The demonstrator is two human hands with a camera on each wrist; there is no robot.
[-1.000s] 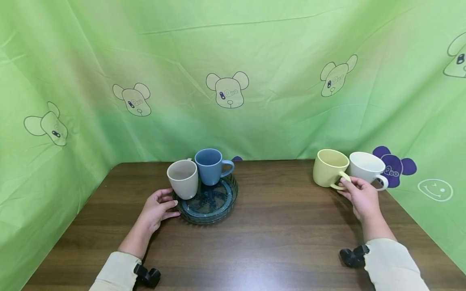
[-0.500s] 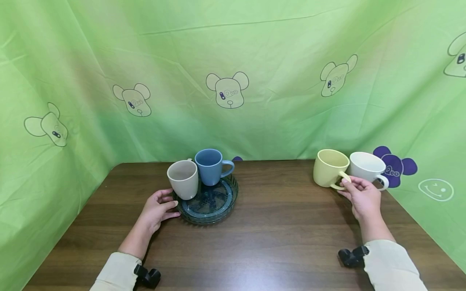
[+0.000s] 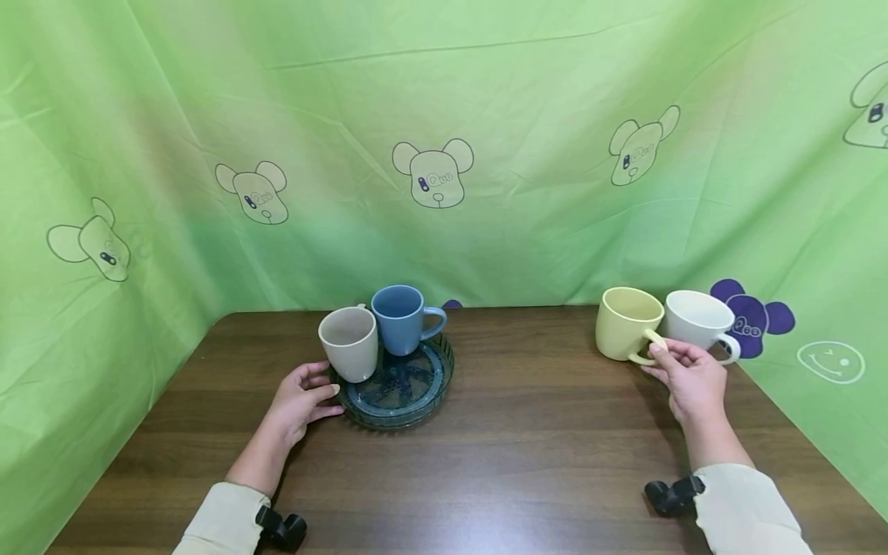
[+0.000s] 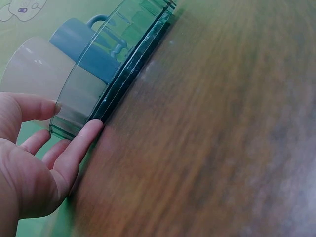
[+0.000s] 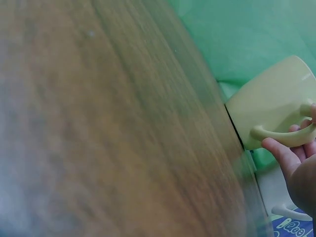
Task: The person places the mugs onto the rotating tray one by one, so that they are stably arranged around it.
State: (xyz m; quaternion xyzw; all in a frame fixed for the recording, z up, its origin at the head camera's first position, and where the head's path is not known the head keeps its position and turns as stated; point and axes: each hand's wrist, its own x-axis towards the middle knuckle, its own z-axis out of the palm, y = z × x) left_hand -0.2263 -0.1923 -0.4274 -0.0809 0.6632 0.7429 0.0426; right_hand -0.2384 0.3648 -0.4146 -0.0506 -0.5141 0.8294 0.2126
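My left hand (image 3: 293,402) holds the edge of a round, see-through dark teal dish (image 3: 395,416) with a ribbed rim. In the left wrist view one fingertip is at the rim and another presses low by the base. A light grey mug (image 3: 350,351) and a blue mug (image 3: 397,324) stand upright in the dish, side by side. On the right, my right hand (image 3: 696,383) pinches the handle of a pale yellow mug (image 3: 620,327), which is upright at the table's back edge. Behind that hand is a white cup (image 3: 696,316), close beside the yellow mug.
The brown wooden table (image 3: 520,447) spreads between both hands. A green cloth (image 3: 527,223) printed with bear heads hangs along the back and sides. Each wrist carries a black camera mount (image 3: 280,530).
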